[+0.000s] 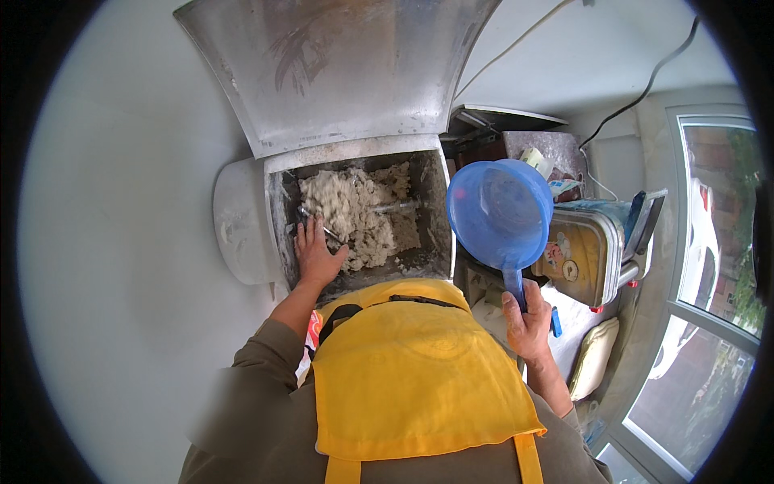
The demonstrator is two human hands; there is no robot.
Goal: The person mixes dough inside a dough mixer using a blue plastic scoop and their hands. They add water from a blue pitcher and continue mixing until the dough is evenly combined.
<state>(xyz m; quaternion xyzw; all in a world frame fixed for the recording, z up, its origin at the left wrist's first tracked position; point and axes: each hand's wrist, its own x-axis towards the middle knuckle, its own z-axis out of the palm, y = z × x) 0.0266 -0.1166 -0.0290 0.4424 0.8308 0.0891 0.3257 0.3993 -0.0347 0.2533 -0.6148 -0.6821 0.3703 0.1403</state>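
Observation:
My left hand [319, 254] reaches into the left side of a metal mixing trough [432, 242], fingers spread against the near left edge of shaggy dough [357, 212]. Metal mixer bars show partly in the dough; whether my fingers touch one cannot be told. In my right hand [529, 320] is the handle of a blue plastic dipper [499, 218], held right of the trough with its bowl facing up. The bowl looks empty apart from a slight sheen inside. A yellow apron covers my front, close against the trough's near edge.
The machine's metal lid [357, 66] stands raised behind the trough. At the right are a lidded plastic container [580, 254], packets [562, 181] on a speckled box, and a pale board-like item [592, 360]. A wall is at the left; a window [713, 230] is at the far right.

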